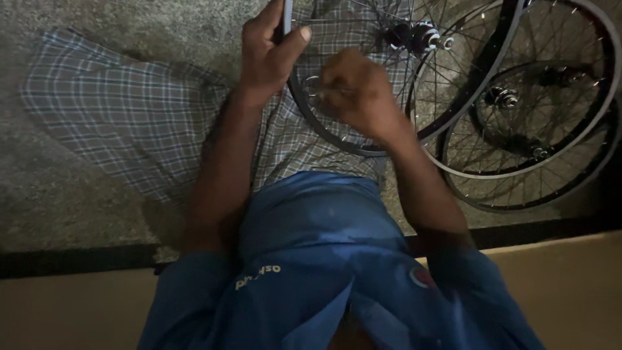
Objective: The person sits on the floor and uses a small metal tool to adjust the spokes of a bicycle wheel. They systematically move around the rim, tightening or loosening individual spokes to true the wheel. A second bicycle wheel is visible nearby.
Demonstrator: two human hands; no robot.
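Observation:
A spoked bicycle wheel (363, 146) stands over my lap, its hub (418, 35) near the top of the view. My left hand (269, 52) is closed around the rim at its upper left, thumb across the front. My right hand (356, 91) is inside the wheel among the spokes, fingers pinched on a small metal part at a spoke; motion blur hides what it is. I wear a blue shirt and a checked cloth over my legs.
Several more spoked wheels (538, 104) lie stacked on the rough grey floor (65, 194) at the right, their hubs showing. A dark strip and a tan surface (570, 291) run along the bottom of the view.

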